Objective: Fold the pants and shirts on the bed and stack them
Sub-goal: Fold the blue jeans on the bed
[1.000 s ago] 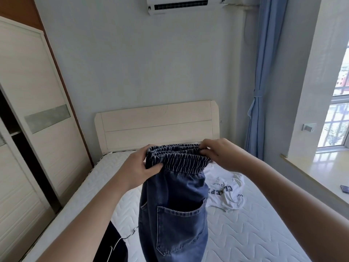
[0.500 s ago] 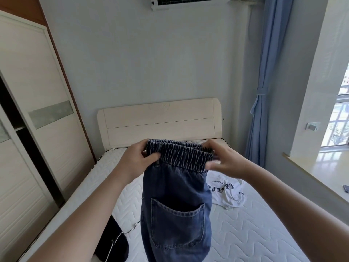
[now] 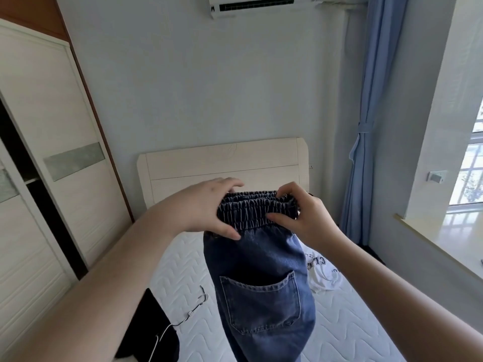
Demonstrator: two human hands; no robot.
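Both hands, left [image 3: 206, 207] and right [image 3: 303, 218], pinch the waistband of jeans [image 3: 261, 278] held up over the bed [image 3: 352, 322]. Folding seems barely begun; next they likely need laying flat, legs aligned.

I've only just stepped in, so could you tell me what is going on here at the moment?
A person is holding up a pair of blue jeans over the bed, the left hand and right hand each gripping an end of the elastic waistband. The legs hang down, not yet folded. A white printed shirt lies crumpled on the mattress to the right, a black garment to the left. Nothing is stacked yet.
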